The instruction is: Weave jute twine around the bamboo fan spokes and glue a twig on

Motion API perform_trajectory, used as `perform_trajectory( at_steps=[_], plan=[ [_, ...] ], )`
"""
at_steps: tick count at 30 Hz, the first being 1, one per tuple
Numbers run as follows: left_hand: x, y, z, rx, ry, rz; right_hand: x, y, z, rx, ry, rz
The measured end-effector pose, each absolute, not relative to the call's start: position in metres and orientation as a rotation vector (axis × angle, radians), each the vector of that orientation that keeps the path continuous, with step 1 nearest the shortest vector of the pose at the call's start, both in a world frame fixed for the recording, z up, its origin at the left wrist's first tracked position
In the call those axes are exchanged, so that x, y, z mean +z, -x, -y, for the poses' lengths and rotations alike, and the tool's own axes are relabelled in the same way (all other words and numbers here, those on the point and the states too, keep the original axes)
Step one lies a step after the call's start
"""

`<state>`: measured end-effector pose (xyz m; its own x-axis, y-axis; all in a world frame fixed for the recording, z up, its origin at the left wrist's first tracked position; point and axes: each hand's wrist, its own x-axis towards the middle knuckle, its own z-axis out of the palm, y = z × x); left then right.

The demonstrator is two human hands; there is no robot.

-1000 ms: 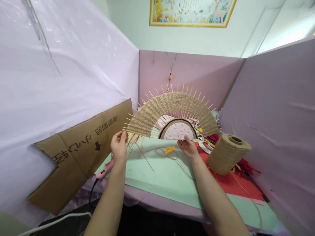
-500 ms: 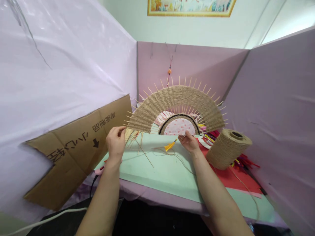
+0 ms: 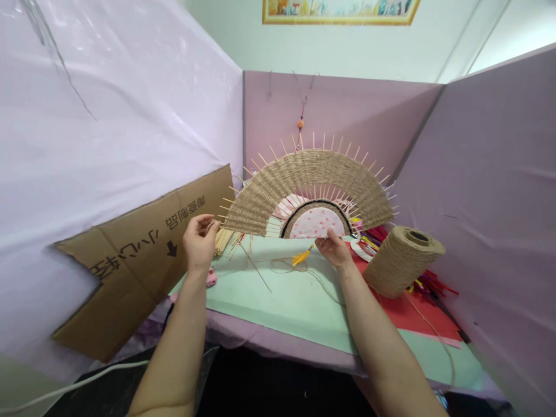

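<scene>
A half-round woven fan (image 3: pixel 321 165) of tan twine on thin wooden sticks is held up in front of me. The bare stick ends fan out past its outer edge. At its lower middle is a half-disc of pink dotted cloth (image 3: pixel 319 225) with a dark rim. My right hand (image 3: pixel 333 249) grips the fan's bottom edge below the cloth, thumb in front. My left hand (image 3: pixel 200 240) is at the fan's lower left corner, thumb and forefinger pinched near the stick ends; what lies between them is too small to make out.
A big spool of twine (image 3: pixel 397 263) stands at right on red sheets (image 3: pixel 417 318). A yellow tassel (image 3: pixel 301 256), loose cord and thin sticks (image 3: pixel 256 269) lie on the pale green tabletop (image 3: pixel 278 313). A cardboard piece (image 3: pixel 130 260) leans at left. Pink-lilac partitions enclose the table.
My left hand has shifted slightly left, off the fan's corner, and its fingers have turned up. My right hand keeps its hold; the fan has barely moved.
</scene>
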<state>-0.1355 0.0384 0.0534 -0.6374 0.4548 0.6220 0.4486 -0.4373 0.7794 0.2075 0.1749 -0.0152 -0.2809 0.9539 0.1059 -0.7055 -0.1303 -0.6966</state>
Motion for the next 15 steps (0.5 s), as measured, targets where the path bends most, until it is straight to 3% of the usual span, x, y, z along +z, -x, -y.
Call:
perform_trajectory(
  at_steps=[15],
  plan=[
    [0.0529,0.1321,-0.0403,2.326,-0.901,-1.143,-0.0169,-0.2083,-0.176,1.756,0.392,0.733]
  ],
)
